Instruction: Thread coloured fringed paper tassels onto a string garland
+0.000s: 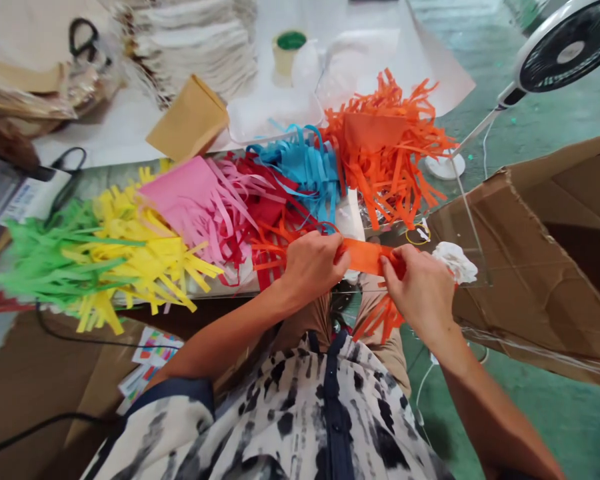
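Note:
An orange paper tassel with cut fringes (364, 256) is stretched between my two hands, its uncut middle band lying flat and its strips hanging at both ends. My left hand (313, 263) is closed round the band's left part, fingers curled. On the right end, my right hand (420, 283) pinches the band between thumb and fingers. Just beyond them is a heap of fringed orange tassels (380, 143). Blue (305, 167), red (270, 207), pink (200, 200), yellow (135, 247) and green fringed tassels (50, 253) lie in a row to the left.
Behind the row are a brown envelope (190, 120), a white tray (275, 117), a tape roll (289, 53), bundled white strands (195, 47) and black-handled scissors (83, 39). A white fan (565, 53) stands at right, above an open cardboard box (545, 253). Crumpled white tissue (456, 262) sits by my right hand.

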A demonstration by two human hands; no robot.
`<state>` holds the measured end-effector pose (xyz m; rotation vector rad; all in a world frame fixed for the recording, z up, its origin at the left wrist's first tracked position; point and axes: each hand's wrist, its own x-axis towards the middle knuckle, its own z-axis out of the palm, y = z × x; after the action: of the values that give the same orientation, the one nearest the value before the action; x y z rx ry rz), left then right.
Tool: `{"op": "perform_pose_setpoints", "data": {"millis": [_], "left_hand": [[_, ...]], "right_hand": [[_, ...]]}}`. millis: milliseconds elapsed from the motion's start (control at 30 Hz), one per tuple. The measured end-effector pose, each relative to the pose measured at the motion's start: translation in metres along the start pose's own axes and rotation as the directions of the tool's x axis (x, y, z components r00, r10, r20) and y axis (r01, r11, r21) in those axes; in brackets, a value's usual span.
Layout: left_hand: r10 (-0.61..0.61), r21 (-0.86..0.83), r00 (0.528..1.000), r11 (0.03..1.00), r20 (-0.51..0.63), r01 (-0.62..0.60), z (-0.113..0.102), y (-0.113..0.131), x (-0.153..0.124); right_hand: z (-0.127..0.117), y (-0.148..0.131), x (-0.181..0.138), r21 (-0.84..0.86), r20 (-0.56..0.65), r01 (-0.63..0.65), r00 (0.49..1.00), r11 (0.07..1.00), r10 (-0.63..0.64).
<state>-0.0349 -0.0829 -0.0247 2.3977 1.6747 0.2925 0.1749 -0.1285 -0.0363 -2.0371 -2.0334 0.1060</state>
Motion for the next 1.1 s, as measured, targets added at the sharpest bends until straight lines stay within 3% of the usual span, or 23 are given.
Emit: {"op": "perform_pose_setpoints", "data": {"millis": [200, 300, 400, 467, 533, 700, 867, 967, 1100], "left_hand": [[0.032, 0.087, 0.999, 0.996, -0.025, -0.03, 0.004, 0.004, 0.002], [0.121, 0.159, 0.983, 0.982, -0.137, -0.098, 0.006, 0.005, 0.001], [0.37, 0.189, 0.907, 0.923, -0.201, -0.335, 0.007, 0.002, 0.003], [0.566, 0.158, 0.815, 0.823, -0.126, -0.546, 0.008, -0.002, 0.007], [0.659, 0.119, 0.751, 0.75, -0.044, -0.651, 0.009, -0.006, 0.011], [0.659, 0.158, 0.752, 0.743, -0.009, -0.65, 0.004, -0.005, 0.011], [0.652, 0.143, 0.758, 0.75, 0.001, -0.646, -0.001, -0.001, 0.005], [0.655, 0.046, 0.756, 0.755, -0.017, -0.654, -0.004, -0.009, 0.0], [0.636, -0.091, 0.771, 0.767, -0.016, -0.635, -0.022, -0.039, -0.007]], "right_hand": [[-0.003, -0.001, 0.003, -0.026, 0.031, -0.031, 0.999, 0.999, 0.031], [-0.004, -0.005, 0.005, -0.042, 0.065, -0.047, 0.997, 0.998, 0.05], [-0.007, -0.004, 0.007, -0.074, 0.074, -0.056, 0.995, 0.996, 0.061], [-0.01, 0.002, 0.005, -0.103, 0.01, -0.028, 1.0, 0.994, 0.029], [-0.018, 0.013, 0.0, -0.143, -0.085, 0.004, 0.996, 0.99, -0.017], [-0.039, 0.023, -0.026, -0.14, -0.242, 0.033, 0.968, 0.99, -0.067], [-0.025, 0.001, -0.044, 0.007, -0.097, 0.37, 0.925, 0.929, -0.367], [-0.008, 0.001, -0.043, 0.05, -0.064, 0.382, 0.923, 0.923, -0.379], [-0.002, 0.014, -0.036, 0.099, -0.092, 0.381, 0.924, 0.92, -0.372]]}}
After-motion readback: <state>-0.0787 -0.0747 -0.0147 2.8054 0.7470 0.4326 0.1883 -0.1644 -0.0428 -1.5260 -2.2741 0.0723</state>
